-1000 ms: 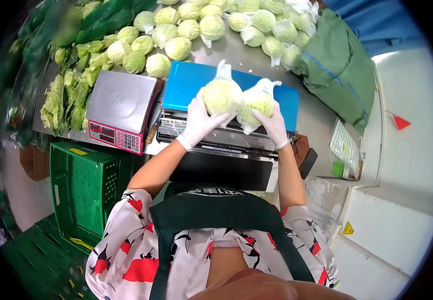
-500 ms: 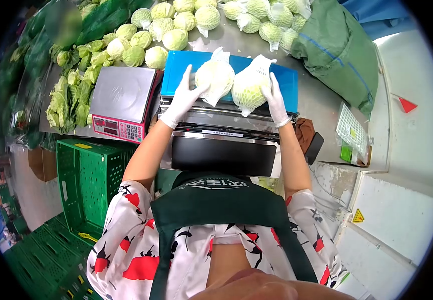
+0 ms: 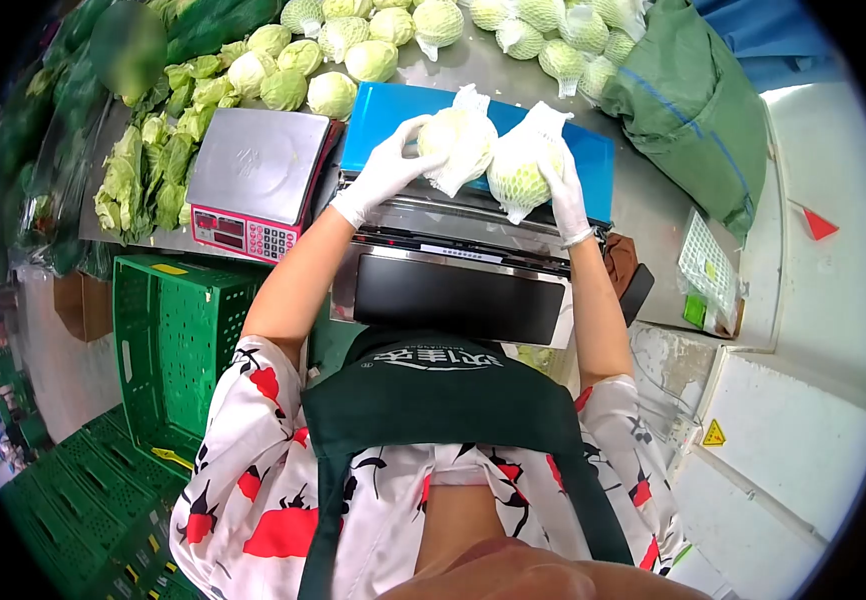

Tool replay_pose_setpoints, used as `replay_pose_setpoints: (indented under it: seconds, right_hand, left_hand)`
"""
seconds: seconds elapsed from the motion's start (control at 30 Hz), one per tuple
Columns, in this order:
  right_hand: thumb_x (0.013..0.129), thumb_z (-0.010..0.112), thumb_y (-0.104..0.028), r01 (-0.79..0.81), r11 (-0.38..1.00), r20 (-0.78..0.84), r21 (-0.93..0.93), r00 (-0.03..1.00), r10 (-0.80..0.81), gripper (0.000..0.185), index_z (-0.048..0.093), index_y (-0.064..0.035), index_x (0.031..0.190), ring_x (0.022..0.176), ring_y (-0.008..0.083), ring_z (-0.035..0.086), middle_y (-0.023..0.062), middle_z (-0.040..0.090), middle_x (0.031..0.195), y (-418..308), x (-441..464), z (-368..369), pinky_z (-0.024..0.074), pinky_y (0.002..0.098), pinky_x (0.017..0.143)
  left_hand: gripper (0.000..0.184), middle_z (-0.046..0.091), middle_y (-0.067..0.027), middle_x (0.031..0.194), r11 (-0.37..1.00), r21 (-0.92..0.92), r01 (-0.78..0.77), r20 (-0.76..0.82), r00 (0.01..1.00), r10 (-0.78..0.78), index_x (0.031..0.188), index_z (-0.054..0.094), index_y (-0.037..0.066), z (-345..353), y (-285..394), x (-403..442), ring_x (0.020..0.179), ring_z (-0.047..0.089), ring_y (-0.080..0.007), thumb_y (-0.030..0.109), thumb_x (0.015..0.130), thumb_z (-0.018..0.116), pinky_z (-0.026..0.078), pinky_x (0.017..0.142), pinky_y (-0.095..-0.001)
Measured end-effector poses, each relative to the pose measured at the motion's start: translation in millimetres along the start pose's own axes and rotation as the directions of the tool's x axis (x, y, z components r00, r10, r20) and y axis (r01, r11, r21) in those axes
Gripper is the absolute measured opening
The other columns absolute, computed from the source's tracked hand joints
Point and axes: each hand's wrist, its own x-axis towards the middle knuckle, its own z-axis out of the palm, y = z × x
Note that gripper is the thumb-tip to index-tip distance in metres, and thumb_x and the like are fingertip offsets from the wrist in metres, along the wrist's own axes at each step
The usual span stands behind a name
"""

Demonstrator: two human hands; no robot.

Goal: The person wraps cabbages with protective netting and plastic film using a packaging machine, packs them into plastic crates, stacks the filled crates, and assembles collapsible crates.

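Observation:
Two pale green cabbages in white net sleeves are side by side over the blue top (image 3: 383,110) of a wrapping machine. My gloved left hand (image 3: 390,172) curls its fingers and thumb round the left side of the left cabbage (image 3: 458,140). On the other side, my gloved right hand (image 3: 566,195) grips the right edge of the right cabbage (image 3: 523,170). The gathered net ends stick out above and below both heads. Some of the fingertips are hidden behind the cabbages.
A scale (image 3: 258,165) with a red keypad stands at the left. Bare cabbages (image 3: 331,95) and netted ones (image 3: 563,62) lie at the back. Loose leaves (image 3: 138,180), a green crate (image 3: 158,360), a green sack (image 3: 688,110) and a dark phone-like object (image 3: 636,295) surround the machine.
My left fingers have gone from spread upward to curled round the left cabbage. Both cabbages have tilted slightly. The whole view has shifted a little, moving the bench to the right.

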Motion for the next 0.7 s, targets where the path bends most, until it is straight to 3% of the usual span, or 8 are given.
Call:
replay_pose_setpoints:
  seconds: [0.1, 0.23, 0.33, 0.4, 0.47, 0.6, 0.67, 0.7]
  right_hand:
    - [0.095, 0.064, -0.023, 0.033, 0.999, -0.206, 0.01, 0.978, -0.03, 0.07, 0.029, 0.0067, 0.148, 0.133, 0.0244, 0.045, 0.0208, 0.045, 0.145, 21, 0, -16, 0.0343, 0.0335, 0.11]
    - [0.094, 0.064, -0.032, -0.066, 0.942, -0.464, -0.33, 0.88, -0.101, 0.064, 0.041, 0.0075, 0.139, 0.132, 0.033, 0.045, 0.0244, 0.048, 0.139, -9, -46, -32, 0.033, 0.0389, 0.111]
    - [0.085, 0.07, -0.043, -0.303, 0.458, -0.452, -0.836, 0.853, -0.261, 0.063, 0.056, 0.0045, 0.124, 0.121, 0.0367, 0.051, 0.0217, 0.059, 0.119, 25, -98, -53, 0.0333, 0.0469, 0.11]
    - [0.083, 0.067, -0.051, -0.514, 0.214, -0.521, -0.831, 0.853, 0.023, 0.064, 0.058, 0.0006, 0.12, 0.118, 0.0347, 0.053, 0.019, 0.061, 0.112, 19, -115, -29, 0.0291, 0.0525, 0.111]
    - [0.086, 0.063, -0.049, -0.373, 0.109, -0.388, -0.921, 0.875, -0.29, 0.06, 0.058, -0.0025, 0.123, 0.112, 0.0315, 0.054, 0.0151, 0.064, 0.107, 39, -119, -11, 0.0233, 0.0529, 0.113]
    - [0.087, 0.069, -0.024, -0.374, 0.525, -0.49, -0.764, 0.866, -0.097, 0.032, 0.068, -0.0079, 0.115, 0.092, 0.0191, 0.06, 0.0, 0.067, 0.081, 51, -98, -3, 0.0266, 0.0424, 0.112]
    - [0.089, 0.068, -0.018, -0.241, 0.901, -0.314, -0.36, 0.941, 0.126, 0.028, 0.07, -0.0035, 0.113, 0.091, 0.0139, 0.062, 0.0022, 0.071, 0.093, 51, -102, -35, 0.0377, 0.0308, 0.102]
    - [0.092, 0.065, -0.013, -0.207, 0.978, -0.265, 0.025, 0.942, 0.206, 0.027, 0.069, 0.0019, 0.115, 0.094, 0.0114, 0.062, 0.006, 0.07, 0.104, 5, -117, -28, 0.043, 0.0235, 0.091]
  left_hand:
    - [0.075, 0.06, -0.0148, 0.129, 0.993, -0.12, -0.019, -0.15, 0.989, 0.0, 0.144, 0.042, 0.003, -5, -7, -7, 0.113, 0.061, -0.0218, 0.033, 0.084, 0.077, 0.048, 0.099, -0.034]
    - [0.066, 0.068, -0.0102, 0.097, 0.844, 0.536, 0.018, -0.331, 0.924, 0.191, 0.136, 0.051, 0.002, -37, 7, -57, 0.096, 0.062, -0.0246, 0.032, 0.083, 0.076, 0.049, 0.088, -0.0371]
    - [0.064, 0.064, -0.0072, 0.078, 0.467, 0.878, 0.101, -0.267, 0.914, 0.304, 0.132, 0.055, 0.001, -51, -8, -98, 0.079, 0.057, -0.0271, 0.036, 0.082, 0.074, 0.047, 0.074, -0.0411]
    - [0.073, 0.062, -0.0093, 0.079, 0.438, 0.891, 0.122, -0.237, 0.947, 0.217, 0.135, 0.051, 0.0, -39, -16, -112, 0.086, 0.057, -0.0272, 0.043, 0.081, 0.072, 0.044, 0.079, -0.0419]
    - [0.078, 0.062, -0.0102, 0.082, 0.37, 0.927, 0.057, -0.181, 0.934, 0.309, 0.141, 0.046, 0.0, -20, -27, -113, 0.091, 0.055, -0.0274, 0.041, 0.081, 0.073, 0.041, 0.082, -0.0417]
    - [0.055, 0.065, -0.0079, 0.082, 0.736, 0.671, 0.087, -0.321, 0.929, 0.182, 0.136, 0.055, 0.004, -23, -44, -99, 0.085, 0.06, -0.022, 0.021, 0.085, 0.069, 0.043, 0.083, -0.0384]
    - [0.028, 0.065, 0.002, 0.084, 0.988, -0.126, 0.085, -0.284, 0.952, -0.117, 0.119, 0.068, 0.001, -30, -43, -99, 0.082, 0.055, -0.0065, 0.01, 0.093, 0.062, 0.046, 0.077, -0.0231]
    - [0.027, 0.064, 0.0032, 0.085, 0.971, -0.194, 0.14, -0.204, 0.962, -0.18, 0.118, 0.069, 0.0, -38, -24, -108, 0.082, 0.053, -0.006, 0.009, 0.094, 0.061, 0.045, 0.077, -0.0231]
